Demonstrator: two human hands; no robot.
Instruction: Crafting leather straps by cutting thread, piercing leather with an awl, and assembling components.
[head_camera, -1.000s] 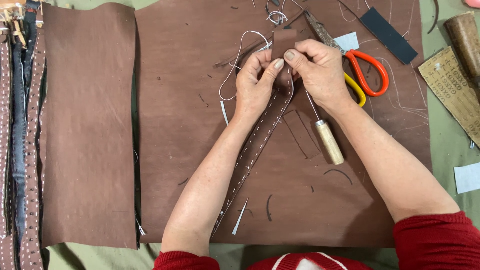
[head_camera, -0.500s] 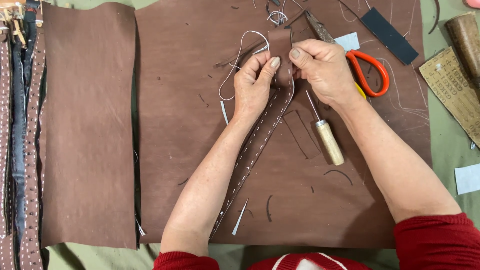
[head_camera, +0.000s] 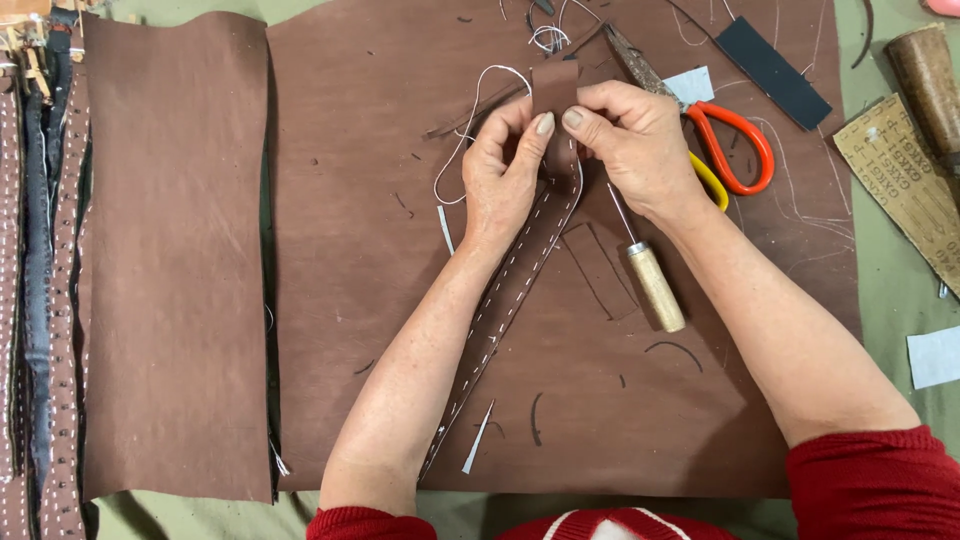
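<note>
Both hands, left hand (head_camera: 510, 165) and right hand (head_camera: 630, 140), pinch the stitched brown leather strap (head_camera: 520, 270) end between thumb and fingertips (awl (head_camera: 650, 275) lying beside).

Strap (head_camera: 520, 270) — brown, with a line of white stitches along its edge. Hide (head_camera: 400, 250) and second sheet (head_camera: 175, 250) were plain brown. Scissors (head_camera: 735, 150) had orange and yellow handles. Awl (head_camera: 655, 285) — pale wood handle, steel shaft. Thread (head_camera: 480, 100) was white. Table (head_camera: 900, 290) was olive green. Sleeves (head_camera: 880, 490) were red.
</note>
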